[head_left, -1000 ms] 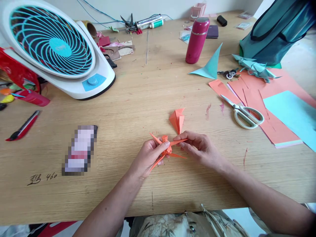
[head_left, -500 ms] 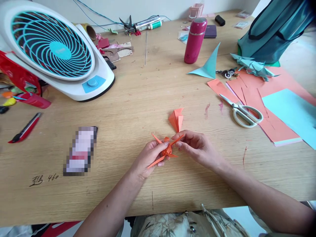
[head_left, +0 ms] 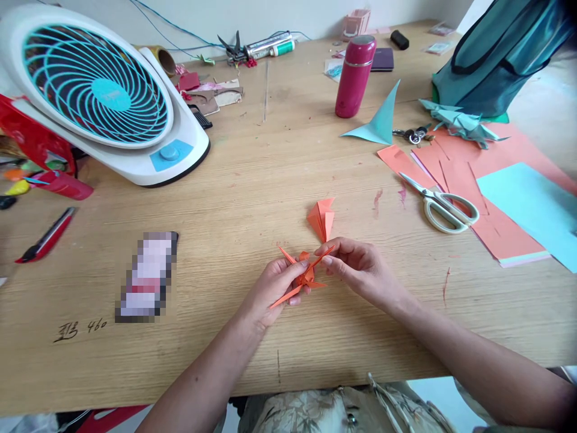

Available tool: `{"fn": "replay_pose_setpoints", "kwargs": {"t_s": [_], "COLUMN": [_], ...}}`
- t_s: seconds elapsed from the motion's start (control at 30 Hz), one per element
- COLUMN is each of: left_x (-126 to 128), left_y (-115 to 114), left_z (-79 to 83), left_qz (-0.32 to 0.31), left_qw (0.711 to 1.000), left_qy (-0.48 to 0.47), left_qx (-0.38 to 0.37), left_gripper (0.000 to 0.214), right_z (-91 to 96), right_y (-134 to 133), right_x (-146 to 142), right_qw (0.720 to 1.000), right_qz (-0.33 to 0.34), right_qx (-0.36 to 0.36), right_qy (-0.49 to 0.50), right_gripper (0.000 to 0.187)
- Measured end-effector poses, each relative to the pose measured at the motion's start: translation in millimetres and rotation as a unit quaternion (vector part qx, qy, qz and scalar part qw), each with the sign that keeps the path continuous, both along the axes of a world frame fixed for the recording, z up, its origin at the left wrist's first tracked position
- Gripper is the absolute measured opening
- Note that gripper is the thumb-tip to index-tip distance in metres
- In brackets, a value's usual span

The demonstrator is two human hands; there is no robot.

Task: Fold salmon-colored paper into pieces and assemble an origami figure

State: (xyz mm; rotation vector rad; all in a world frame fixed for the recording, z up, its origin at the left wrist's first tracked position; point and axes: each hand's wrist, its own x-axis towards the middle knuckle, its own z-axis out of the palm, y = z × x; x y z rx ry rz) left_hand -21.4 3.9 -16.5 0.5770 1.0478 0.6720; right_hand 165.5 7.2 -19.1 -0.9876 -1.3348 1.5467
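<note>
Two half-closed hands (head_left: 276,278) (head_left: 360,266) pinch one orange paper figure (head_left: 308,276) near one folded piece (head_left: 321,218).

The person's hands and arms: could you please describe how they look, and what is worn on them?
The left hand and right hand are bare, with no gloves, rings or watch visible. Both forearms are uncovered where they show. The pale clothing below has a leaf-like print.

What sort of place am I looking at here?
Probably a craft desk or home workspace: white-handled scissors and sheets of coloured paper lie on a wooden table, near folded orange paper.
</note>
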Motion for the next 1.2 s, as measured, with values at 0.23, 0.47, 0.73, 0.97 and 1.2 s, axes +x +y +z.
{"fn": "replay_pose_setpoints", "kwargs": {"t_s": [0.23, 0.47, 0.73, 0.97, 1.2], "left_x": [1.5, 2.3, 1.5, 2.3, 2.6], "left_y": [-0.2, 0.2, -0.3, -1.4, -3.7], "left_z": [1.2, 4.3, 1.3, 0.4, -1.3], "left_qz": [0.010, 0.012, 0.008, -0.001, -0.003], "left_qw": [1.000, 1.000, 1.000, 0.999, 0.992], "left_qy": [0.002, 0.008, 0.005, 0.022, 0.065], "left_qx": [-0.002, -0.006, 0.002, 0.044, 0.104], "left_gripper": [0.038, 0.033, 0.034, 0.035, 0.033], "right_z": [-1.3, -4.3, -4.4, -0.6, -1.5], "right_y": [1.6, 1.4, 1.7, -0.1, -1.3], "right_x": [-1.2, -1.2, -0.4, -0.3, 0.6], "right_qw": [1.000, 0.999, 0.999, 0.999, 1.000], "right_qz": [0.003, 0.014, 0.019, 0.022, 0.012], "right_qx": [-0.003, -0.013, -0.015, -0.019, -0.021], "right_qy": [0.013, 0.030, 0.030, 0.018, 0.003], "right_gripper": [0.022, 0.016, 0.017, 0.014, 0.013]}}
